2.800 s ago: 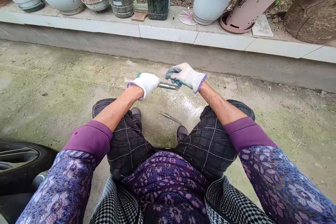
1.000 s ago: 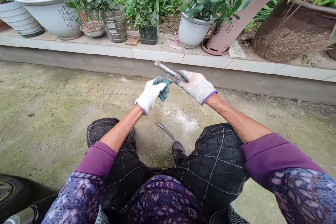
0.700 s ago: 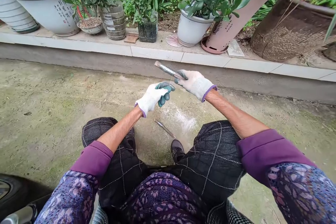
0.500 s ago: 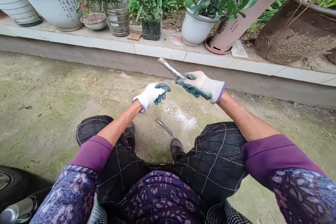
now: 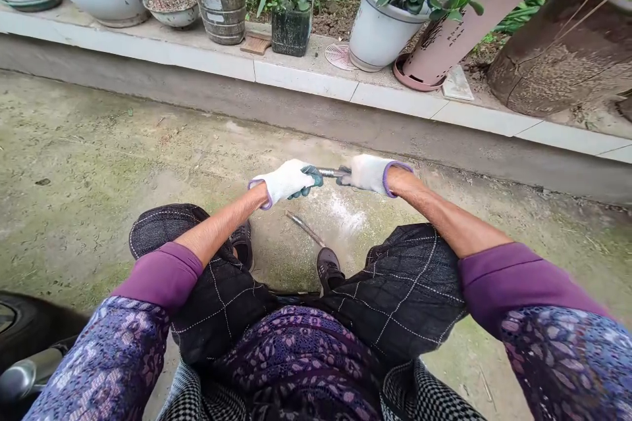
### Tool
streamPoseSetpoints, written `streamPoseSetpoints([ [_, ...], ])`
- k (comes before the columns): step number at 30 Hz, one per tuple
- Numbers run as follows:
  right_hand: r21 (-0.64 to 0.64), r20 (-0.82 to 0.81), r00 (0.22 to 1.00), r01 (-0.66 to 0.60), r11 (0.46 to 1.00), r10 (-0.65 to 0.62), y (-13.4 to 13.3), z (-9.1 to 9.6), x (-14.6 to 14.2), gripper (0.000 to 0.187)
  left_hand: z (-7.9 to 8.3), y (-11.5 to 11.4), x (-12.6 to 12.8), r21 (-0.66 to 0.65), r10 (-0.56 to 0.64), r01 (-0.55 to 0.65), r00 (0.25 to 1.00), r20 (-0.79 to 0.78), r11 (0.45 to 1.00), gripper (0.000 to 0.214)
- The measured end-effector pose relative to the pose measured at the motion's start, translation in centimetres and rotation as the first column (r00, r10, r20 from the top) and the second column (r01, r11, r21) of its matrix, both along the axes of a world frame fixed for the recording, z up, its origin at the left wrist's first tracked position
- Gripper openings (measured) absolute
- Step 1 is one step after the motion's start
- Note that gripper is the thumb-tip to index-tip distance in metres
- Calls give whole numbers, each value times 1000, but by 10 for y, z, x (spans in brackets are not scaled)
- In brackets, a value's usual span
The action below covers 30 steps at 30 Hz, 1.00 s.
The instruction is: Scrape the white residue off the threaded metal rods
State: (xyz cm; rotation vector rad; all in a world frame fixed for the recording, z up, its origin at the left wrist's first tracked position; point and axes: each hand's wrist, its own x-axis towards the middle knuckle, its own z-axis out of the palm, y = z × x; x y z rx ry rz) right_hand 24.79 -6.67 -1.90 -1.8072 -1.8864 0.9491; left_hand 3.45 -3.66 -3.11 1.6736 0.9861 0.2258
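Note:
A short metal rod (image 5: 328, 173) with a shiny, ridged, thread-like stretch is held level between my hands, in front of my knees. My left hand (image 5: 291, 179), in a white glove with green-coated fingers, is closed around its left end. The other end is in my right hand (image 5: 365, 173), gloved the same way and slightly blurred; its fingers are wrapped on the rod. Both rod ends are hidden in the gloves. Below, a second metal rod (image 5: 305, 229) lies on the concrete, its near end by my right shoe (image 5: 329, 266).
White powder (image 5: 348, 216) is scattered on the concrete ground (image 5: 162, 164). Ahead runs a low tiled ledge (image 5: 301, 81) carrying several potted plants, among them a white pot (image 5: 382, 29) and a brown pot (image 5: 548, 52). A dark wheel (image 5: 34, 322) stands at lower left.
My right hand has brought the rod down from a raised, tilted position to level. My left hand, which was beside it with no rod in it, now grips the left end. The view has tipped downward.

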Motion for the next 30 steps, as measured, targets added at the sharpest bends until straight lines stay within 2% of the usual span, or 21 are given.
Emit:
streamPoseSetpoints([
  [4, -27, 127, 989, 75, 997, -70, 15, 14, 4, 19, -5, 4, 0, -83, 73, -59, 982, 172, 995, 29],
  [7, -122, 5, 995, 104, 987, -104, 10, 32, -6, 19, -10, 12, -3, -94, 56, -32, 965, 257, 995, 29],
  [10, -196, -149, 988, 17, 980, -47, -1, 47, -19, 24, -12, 18, -8, -67, 46, -30, 966, 253, 997, 27],
  [12, -210, -160, 987, -34, 977, 0, -4, 49, -24, 25, -13, 19, -10, -46, 42, -33, 974, 223, 998, 24],
  [14, -185, -92, 996, -10, 983, -8, -2, 44, -25, 25, -11, 16, -12, -32, -1, 7, 980, 199, 999, 24],
  [17, -65, 115, 993, 32, 997, -25, 6, 28, -20, 25, -2, 8, -15, -25, -113, 119, 978, 178, 993, 26],
  [20, 30, 258, 964, -77, 997, 67, 12, 16, -18, 29, 9, 0, -19, -45, -162, 173, 969, 187, 984, 27],
  [22, 77, 354, 930, -136, 988, 101, 12, 15, -20, 31, 16, -2, -22, -69, -122, 143, 960, 252, 987, 24],
  [27, 108, 597, 790, -254, 961, 142, 7, 19, -36, 33, 26, 3, -29, -177, 150, -72, 864, 481, 982, 24],
  [30, 89, 662, 728, -313, 945, 179, 6, 15, -45, 33, 27, 5, -29, -217, 203, -102, 831, 518, 971, 27],
])
